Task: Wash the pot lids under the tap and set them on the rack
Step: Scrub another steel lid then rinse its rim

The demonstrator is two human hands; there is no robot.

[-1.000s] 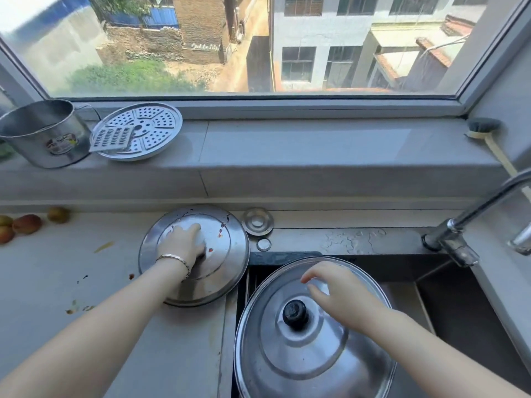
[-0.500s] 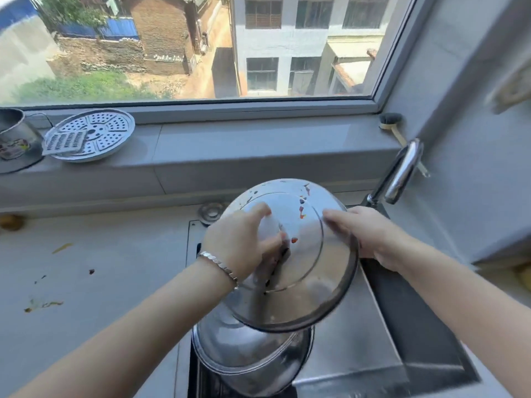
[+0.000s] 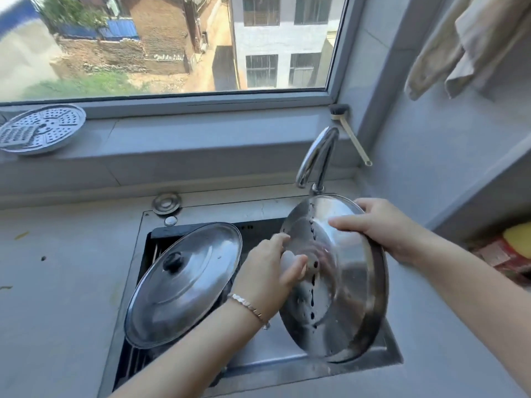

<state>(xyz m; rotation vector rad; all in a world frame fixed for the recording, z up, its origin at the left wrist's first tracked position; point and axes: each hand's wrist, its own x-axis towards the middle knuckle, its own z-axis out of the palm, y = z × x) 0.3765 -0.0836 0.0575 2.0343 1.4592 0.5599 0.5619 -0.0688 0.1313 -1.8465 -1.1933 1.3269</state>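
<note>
Grey stone surface (image 3: 57, 282) under a sunlit window. Round stainless steel lid (image 3: 347, 297) held on edge over the sink (image 3: 258, 357), just below the curved chrome tap (image 3: 316, 156), spotted face tilted, likely for runoff. Left grip (image 3: 270, 274) pinching its centre, right grip (image 3: 382, 228) hooked over the top rim, steadying. Larger domed black-knobbed steel lid (image 3: 186, 288) propped alongside, waiting.

**2 lids, 1 sink**

The left lid (image 3: 184, 285) leans in the left part of the sink (image 3: 218, 209). The right lid (image 3: 350, 297) stands tilted over its right part, before the tap (image 3: 316, 156). Behind, a steamer plate (image 3: 43, 127) lies on the windowsill (image 3: 201, 139).
</note>
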